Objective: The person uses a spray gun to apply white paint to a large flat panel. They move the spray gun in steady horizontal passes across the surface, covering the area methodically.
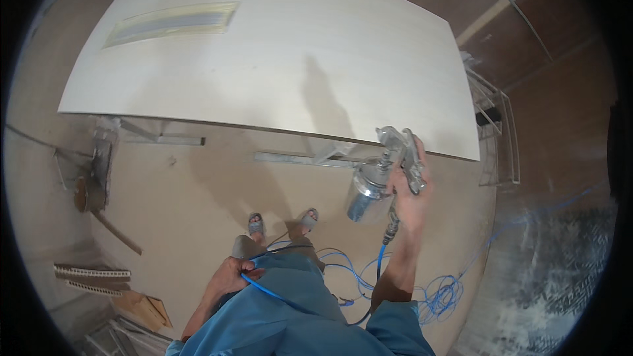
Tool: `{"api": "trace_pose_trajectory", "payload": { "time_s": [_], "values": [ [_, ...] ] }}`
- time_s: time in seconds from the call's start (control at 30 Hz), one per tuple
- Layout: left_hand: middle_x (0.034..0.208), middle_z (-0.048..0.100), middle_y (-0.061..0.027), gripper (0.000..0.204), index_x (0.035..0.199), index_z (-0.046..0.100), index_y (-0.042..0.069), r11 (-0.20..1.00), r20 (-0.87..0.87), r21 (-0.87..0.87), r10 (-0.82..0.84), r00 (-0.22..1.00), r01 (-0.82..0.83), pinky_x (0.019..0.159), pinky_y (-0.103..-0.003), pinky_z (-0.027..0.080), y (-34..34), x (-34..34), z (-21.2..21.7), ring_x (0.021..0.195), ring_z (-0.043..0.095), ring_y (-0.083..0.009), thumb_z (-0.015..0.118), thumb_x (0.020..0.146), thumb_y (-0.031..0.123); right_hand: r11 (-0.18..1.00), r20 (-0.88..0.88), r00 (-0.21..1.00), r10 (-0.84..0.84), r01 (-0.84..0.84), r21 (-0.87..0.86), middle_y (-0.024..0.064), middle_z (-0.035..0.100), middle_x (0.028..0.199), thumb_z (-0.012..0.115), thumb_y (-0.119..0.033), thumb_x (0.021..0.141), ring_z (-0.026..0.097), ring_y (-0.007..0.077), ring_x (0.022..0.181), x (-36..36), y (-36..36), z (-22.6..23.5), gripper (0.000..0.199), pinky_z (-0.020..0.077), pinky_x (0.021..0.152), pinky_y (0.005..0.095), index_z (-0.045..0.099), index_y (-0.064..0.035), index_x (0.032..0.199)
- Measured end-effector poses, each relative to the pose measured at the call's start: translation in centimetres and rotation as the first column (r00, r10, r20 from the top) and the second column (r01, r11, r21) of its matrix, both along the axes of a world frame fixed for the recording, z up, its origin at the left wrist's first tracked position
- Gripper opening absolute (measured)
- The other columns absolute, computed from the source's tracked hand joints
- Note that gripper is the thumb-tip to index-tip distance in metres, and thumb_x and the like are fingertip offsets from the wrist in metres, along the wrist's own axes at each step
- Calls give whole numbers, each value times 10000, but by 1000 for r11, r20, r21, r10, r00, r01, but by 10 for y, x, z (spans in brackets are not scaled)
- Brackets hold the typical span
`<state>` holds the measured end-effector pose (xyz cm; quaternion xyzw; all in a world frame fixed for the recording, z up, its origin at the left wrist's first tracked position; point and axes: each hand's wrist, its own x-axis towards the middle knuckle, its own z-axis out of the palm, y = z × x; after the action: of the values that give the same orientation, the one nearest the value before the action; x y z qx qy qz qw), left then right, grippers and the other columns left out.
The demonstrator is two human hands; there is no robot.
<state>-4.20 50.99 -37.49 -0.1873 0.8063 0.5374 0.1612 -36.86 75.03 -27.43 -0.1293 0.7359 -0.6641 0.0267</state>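
Observation:
My right hand (413, 199) is wrapped round the grip of a metal spray gun (394, 151), held out near the front right edge of a white door panel (277, 86). Under the gun hangs a metal cup (366, 189), and a blue air hose (382, 264) runs down from its handle. By my waist, my left hand (232, 275) is closed round a length of the same hose. The panel lies flat on supports, with a rectangle framed in pale tape (173, 24) at its far left. Shadows fall across the panel.
Several loops of blue hose (440, 296) lie on the floor to my right. Metal support legs (303, 159) stick out beneath the panel. A wire rack (504, 138) stands beyond its right end. Perforated strips (92, 277) and cardboard (142, 310) lie at the left.

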Motion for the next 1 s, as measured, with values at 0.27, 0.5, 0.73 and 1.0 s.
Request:
{"api": "trace_pose_trajectory", "payload": {
  "time_s": [0.27,0.5,0.73,1.0],
  "values": [
    [562,567,-71,458,578,409,18,951,128,226,185,974,-210,614,-343,511,-40,71,-7,965,754,-212,792,826,64,916,122,914,387,-366,-162,129,559,1494,633,5,933,547,164,1276,58,-163,-11,559,406,1093,302,497,36,1474],
    [561,514,-143,490,598,412,12,988,130,103,101,986,-115,576,-369,467,-18,50,-10,564,542,-211,821,825,156,902,152,894,421,-395,-175,137,623,1420,628,4,935,562,137,1254,61,-147,3,585,417,1064,278,474,16,1499],
    [561,431,-114,470,604,436,-3,989,0,69,-132,991,132,529,-383,380,13,-25,-10,550,382,-189,815,825,166,978,-155,986,59,-26,208,-16,632,870,610,40,943,509,36,640,8,-19,-4,603,419,559,203,463,-22,1524],
    [567,556,-184,379,629,607,-22,997,178,-10,-77,981,80,565,-428,452,36,-65,14,518,505,-282,814,831,222,952,-127,984,-128,158,263,24,659,919,577,21,925,583,100,775,-70,113,-7,612,485,706,261,470,-33,1525]
  ]
}}
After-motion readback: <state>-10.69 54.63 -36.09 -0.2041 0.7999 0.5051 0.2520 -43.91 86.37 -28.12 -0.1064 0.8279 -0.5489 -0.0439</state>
